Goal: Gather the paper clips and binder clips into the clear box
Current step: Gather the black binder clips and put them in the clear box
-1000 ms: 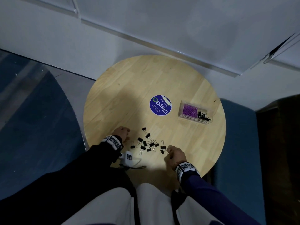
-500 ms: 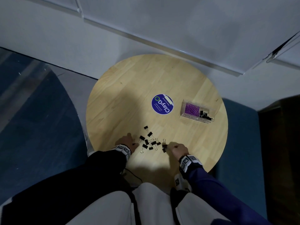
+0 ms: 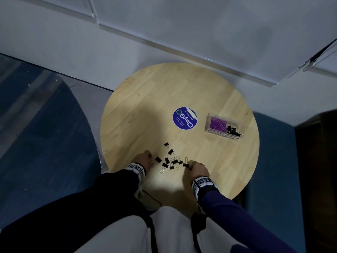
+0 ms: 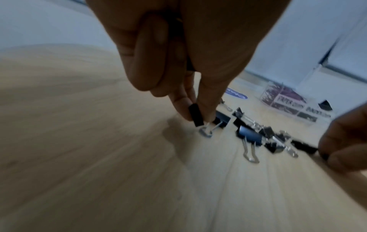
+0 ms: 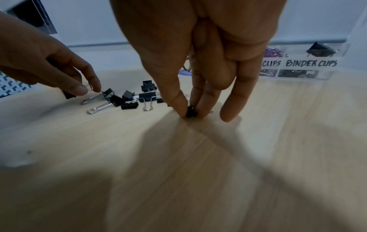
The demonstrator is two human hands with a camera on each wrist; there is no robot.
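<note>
Both hands have closed in on the loose binder clips [image 3: 170, 160] near the worktop's [image 3: 145, 99] front edge.
We judge the task partly done: left hand [image 4: 184, 66] and right hand [image 5: 200, 66] each pinch one clip; clear box [image 3: 224, 128] holds paper clips [image 3: 218, 123] and few binders.

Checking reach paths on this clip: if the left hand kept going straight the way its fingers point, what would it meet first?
The left hand points steeply down, pinching a binder clip whose wire loop already seems to touch the table. Going on, the clip would press into the table first; depth is unclear in this blur.
</note>
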